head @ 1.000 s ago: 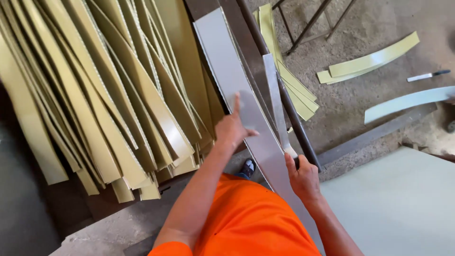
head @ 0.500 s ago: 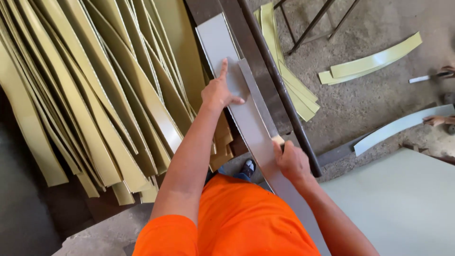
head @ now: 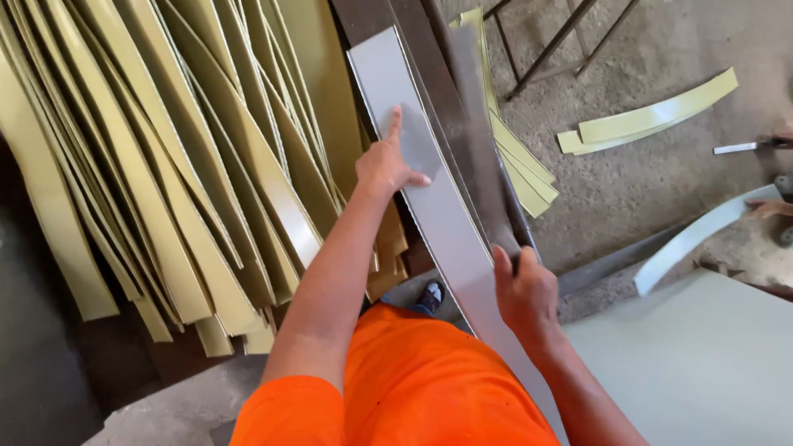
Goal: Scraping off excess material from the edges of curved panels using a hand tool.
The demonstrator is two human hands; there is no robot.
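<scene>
Head view, only one camera. Left hand (head: 387,168) lies flat on the long grey metal strip (head: 438,211), index finger pointing up along it, thumb out to the right; palm presses down, not gripping anything. Right hand (head: 524,294) is clenched around the near right edge of the same strip, fingers curled over the edge, thumb on top.

The strip runs diagonally from upper middle down toward the person's orange shirt (head: 413,388), pale grey face up. It sits on a dark steel rail (head: 429,58) that runs the same diagonal. A second, darker grey strip (head: 475,132) lies just beside it on the right, touching or nearly so; can't tell which.

Left of the rail: big fanned pile of yellow-green strips (head: 165,165), overlapping, ends toward the person. Right of the rail: a smaller stack of yellow-green strips (head: 520,165) on the concrete floor (head: 628,206), partly under the darker strip. Further right, two curved yellow-green offcuts (head: 652,116) on the floor, well apart from the hands.

Pale curved strip (head: 702,235) at right edge, with another person's fingers (head: 772,208) touching its far end. Small marker-like tool (head: 743,147) at far right. Light grey sheet (head: 702,363) fills the lower right corner. Dark shoe (head: 429,296) shows below the grey strip.
</scene>
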